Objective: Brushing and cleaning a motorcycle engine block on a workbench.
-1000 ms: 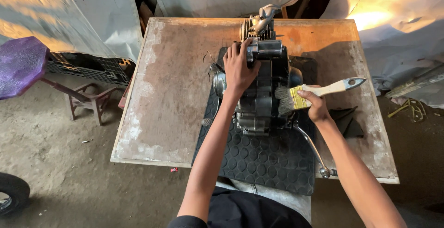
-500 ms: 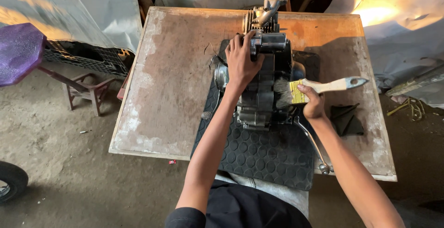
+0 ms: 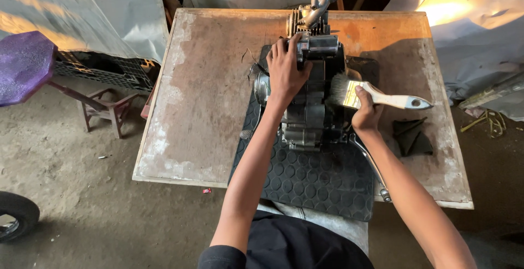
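Note:
A dark, greasy small engine (image 3: pixel 312 105) stands on a black rubber mat (image 3: pixel 311 179) on a worn wooden table (image 3: pixel 207 94). My left hand (image 3: pixel 285 71) rests on top of the engine's left side, fingers spread over its casing. My right hand (image 3: pixel 365 113) grips a flat paintbrush (image 3: pixel 376 97) by its pale handle. The brush bristles touch the engine's right side. A metal lever (image 3: pixel 371 168) sticks out from the engine toward me along the mat's right edge.
A crumpled dark cloth (image 3: pixel 412 135) lies on the table to the right of the engine. A purple stool (image 3: pixel 24 64) and a black crate (image 3: pixel 103 70) stand left of the table. Part of a wheel (image 3: pixel 16 214) shows at lower left. Pale tarpaulins hang behind.
My view has shifted slightly. My left hand stays on the engine. The brush in my right hand has moved a little along the engine's right side.

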